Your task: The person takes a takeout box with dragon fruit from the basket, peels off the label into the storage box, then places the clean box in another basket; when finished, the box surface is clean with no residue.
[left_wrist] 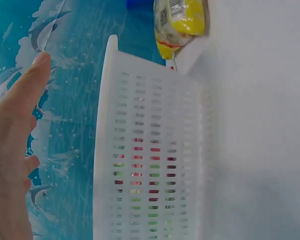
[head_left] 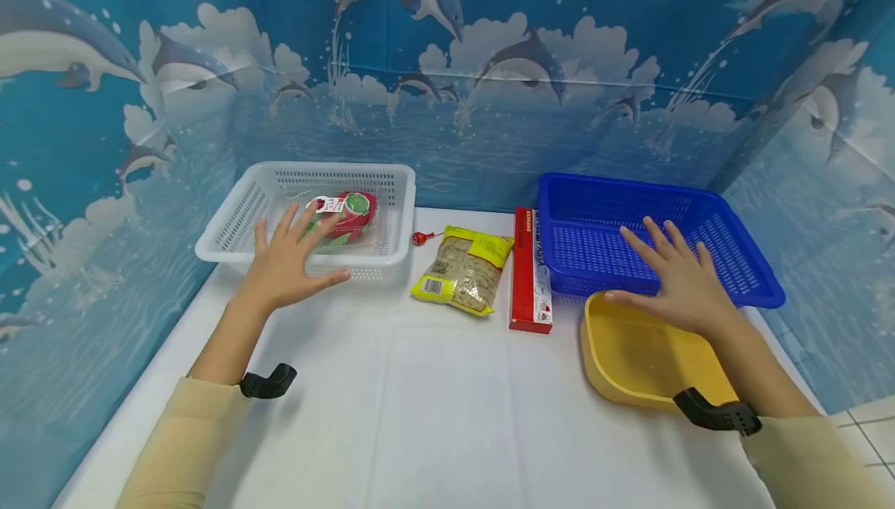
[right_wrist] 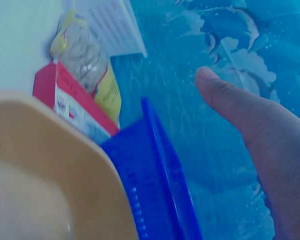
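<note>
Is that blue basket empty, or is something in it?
Empty: the blue basket shows only bare mesh, though the right hand hides part.

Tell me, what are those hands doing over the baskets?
A person holds both hands flat and open, gripping nothing. The left hand hovers at the front of the white basket, which holds a red and green packet. The right hand hovers between the blue basket and the yellow tub. A yellow snack bag and a red box lie between the baskets.
</note>
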### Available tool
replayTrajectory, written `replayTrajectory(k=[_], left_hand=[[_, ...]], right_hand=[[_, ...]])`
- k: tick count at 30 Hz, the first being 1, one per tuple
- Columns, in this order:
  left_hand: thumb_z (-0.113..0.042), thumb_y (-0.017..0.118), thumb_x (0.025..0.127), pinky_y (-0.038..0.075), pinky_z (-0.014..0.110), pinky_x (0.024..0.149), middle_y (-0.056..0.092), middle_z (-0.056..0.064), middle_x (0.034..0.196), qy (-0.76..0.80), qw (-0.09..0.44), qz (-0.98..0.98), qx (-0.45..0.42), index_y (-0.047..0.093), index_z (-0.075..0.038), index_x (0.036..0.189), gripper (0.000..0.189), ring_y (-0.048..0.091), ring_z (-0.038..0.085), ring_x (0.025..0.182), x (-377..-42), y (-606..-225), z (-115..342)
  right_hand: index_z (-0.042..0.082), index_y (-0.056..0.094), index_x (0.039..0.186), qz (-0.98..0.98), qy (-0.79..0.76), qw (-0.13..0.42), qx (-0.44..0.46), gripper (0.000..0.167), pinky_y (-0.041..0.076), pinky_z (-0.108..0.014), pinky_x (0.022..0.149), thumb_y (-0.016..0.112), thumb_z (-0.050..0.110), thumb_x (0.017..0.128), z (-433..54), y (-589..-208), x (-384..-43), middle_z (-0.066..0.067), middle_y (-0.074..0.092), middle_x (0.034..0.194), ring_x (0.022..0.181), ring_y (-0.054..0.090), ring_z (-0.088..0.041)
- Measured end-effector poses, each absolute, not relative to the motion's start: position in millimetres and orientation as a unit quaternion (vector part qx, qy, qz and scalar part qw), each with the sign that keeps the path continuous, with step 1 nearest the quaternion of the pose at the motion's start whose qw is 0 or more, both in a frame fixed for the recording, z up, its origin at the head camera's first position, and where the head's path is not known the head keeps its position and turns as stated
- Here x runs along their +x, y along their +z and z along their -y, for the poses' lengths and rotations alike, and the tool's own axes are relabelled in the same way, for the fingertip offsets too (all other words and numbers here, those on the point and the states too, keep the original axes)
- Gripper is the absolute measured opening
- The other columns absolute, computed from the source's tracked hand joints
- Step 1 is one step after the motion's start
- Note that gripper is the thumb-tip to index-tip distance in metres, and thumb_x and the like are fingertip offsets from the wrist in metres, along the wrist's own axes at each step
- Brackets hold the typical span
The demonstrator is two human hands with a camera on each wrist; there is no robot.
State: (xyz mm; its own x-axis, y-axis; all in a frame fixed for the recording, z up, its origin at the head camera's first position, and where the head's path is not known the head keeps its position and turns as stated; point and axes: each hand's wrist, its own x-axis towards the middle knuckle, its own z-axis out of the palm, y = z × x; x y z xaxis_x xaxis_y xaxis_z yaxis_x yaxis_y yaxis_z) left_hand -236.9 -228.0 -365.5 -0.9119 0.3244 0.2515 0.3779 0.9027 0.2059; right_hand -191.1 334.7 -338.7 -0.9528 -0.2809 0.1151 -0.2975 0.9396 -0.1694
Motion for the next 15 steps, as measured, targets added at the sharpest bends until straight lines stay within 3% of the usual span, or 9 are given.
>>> replayTrajectory(k=[7, 15], left_hand=[[-0.054, 0.069, 0.084, 0.012, 0.065, 0.111, 0.029, 0.016, 0.155, -0.190, 0.180, 0.944, -0.203, 0.039, -0.018, 0.150, 0.081, 0.017, 0.036, 0.145, -222, -387, 222], [-0.025, 0.076, 0.084, 0.035, 0.061, 0.103, 0.048, 0.021, 0.141, -0.274, 0.256, 0.912, -0.167, 0.052, -0.005, 0.138, 0.062, 0.042, 0.042, 0.130, -204, -397, 212]], right_hand=[[0.027, 0.013, 0.158, 0.977, 0.125, 0.077, 0.157, 0.096, -0.014, -0.064, 0.108, 0.067, 0.058, 0.084, -318, -345, -174, -0.013, 0.000, 0.162, 0.146, -0.012, -0.035], [0.023, 0.023, 0.156, 0.962, 0.185, 0.112, 0.167, 0.092, -0.003, -0.068, 0.109, 0.070, 0.052, 0.083, -290, -354, -162, -0.014, 0.008, 0.162, 0.147, -0.003, -0.035]])
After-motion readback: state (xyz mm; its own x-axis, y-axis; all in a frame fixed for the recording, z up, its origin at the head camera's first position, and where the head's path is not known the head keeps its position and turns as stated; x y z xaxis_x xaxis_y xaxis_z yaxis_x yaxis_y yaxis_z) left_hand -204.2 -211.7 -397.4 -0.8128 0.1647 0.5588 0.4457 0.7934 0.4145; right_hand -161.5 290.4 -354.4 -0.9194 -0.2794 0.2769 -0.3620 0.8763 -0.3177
